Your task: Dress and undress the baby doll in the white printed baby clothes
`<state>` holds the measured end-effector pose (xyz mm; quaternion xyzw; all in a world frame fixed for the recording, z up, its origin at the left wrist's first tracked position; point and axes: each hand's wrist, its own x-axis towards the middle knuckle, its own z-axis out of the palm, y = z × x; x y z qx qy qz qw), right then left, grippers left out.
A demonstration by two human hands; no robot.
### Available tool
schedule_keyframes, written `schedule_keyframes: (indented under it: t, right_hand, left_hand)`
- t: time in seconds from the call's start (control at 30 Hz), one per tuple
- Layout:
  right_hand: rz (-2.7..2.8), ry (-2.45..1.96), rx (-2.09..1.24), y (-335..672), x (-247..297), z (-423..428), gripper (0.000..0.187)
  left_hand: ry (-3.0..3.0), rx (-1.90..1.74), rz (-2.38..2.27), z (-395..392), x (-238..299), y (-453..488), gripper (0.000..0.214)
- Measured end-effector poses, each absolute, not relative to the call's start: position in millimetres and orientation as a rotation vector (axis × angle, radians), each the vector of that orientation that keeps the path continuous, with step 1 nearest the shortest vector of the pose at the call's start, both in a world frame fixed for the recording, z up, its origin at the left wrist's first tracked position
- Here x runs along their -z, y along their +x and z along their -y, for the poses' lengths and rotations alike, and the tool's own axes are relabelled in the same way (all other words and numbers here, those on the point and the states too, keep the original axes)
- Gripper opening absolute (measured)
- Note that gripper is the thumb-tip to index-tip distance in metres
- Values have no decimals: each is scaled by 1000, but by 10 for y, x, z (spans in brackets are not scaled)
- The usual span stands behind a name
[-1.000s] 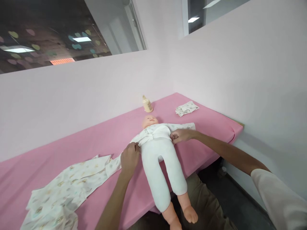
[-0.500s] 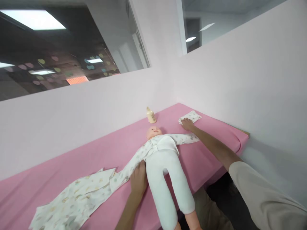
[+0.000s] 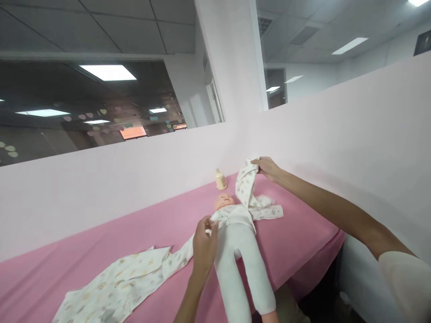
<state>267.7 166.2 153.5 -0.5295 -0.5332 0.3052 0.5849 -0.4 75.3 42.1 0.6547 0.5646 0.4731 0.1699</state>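
Observation:
A baby doll [image 3: 225,201] lies on its back in a patterned white top and white trousers [image 3: 247,269], its arms spread wide. My right hand [image 3: 267,168] pinches a thin white patterned baby garment [image 3: 245,184] by its upper end. The garment hangs partly unfolded beside the doll's head, its lower part over the doll's outstretched right-side sleeve [image 3: 274,212]. Above the doll's left-side arm, near its chest, my left hand [image 3: 205,242] is half curled with thumb and fingers apart. Nothing shows in it.
Another patterned baby garment [image 3: 117,287] lies spread at the left, touching the doll's sleeve. A cream-coloured bottle [image 3: 221,179] stands behind the doll's head. The pink-covered table [image 3: 134,229] meets white walls [image 3: 134,179] with windows above.
My right hand has lifted the folded garment off the table, and it has come partly unfolded. My left hand has risen from beside the doll's waist towards its chest. The view has tilted up.

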Motion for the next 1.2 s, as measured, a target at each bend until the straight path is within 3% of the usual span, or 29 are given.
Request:
schedule_keyframes:
  t: [0.13,0.27,0.4,0.73,0.9,1.03,1.2]
  right_hand:
    - [1420,-867,-1109,2196,-1782,-909,12]
    - [1515,-722,-1233,1924,-1875,-330,19]
    - [1582,-583,-1189,2044,-1994,-78,23]
    - [1715,-769,-710,2591,-2185,263,15]
    - [1940,-845,-345,2555,-2281,484,31]
    - [2267,-718,-513,2366,-2243,636,38]
    - [2190,-785,-756,2078,-2009,711,12]
  left_hand:
    - [1923,-1457,-1223,-406,-972,454,73]
    - [1938,-1506,-1118,-172,-1367,577,41]
    - [1881,-1606,-1192,-4,-1570,297,37]
    - [1626,-1751,-1110,647,-2010,-136,34]
    - [1802,-1603,-1085,840,-2122,11,34]
    - [1904,-1425,-1066,849,-2032,123,25]
    - [1982,-1238,-1018,937,-1890,208,17]
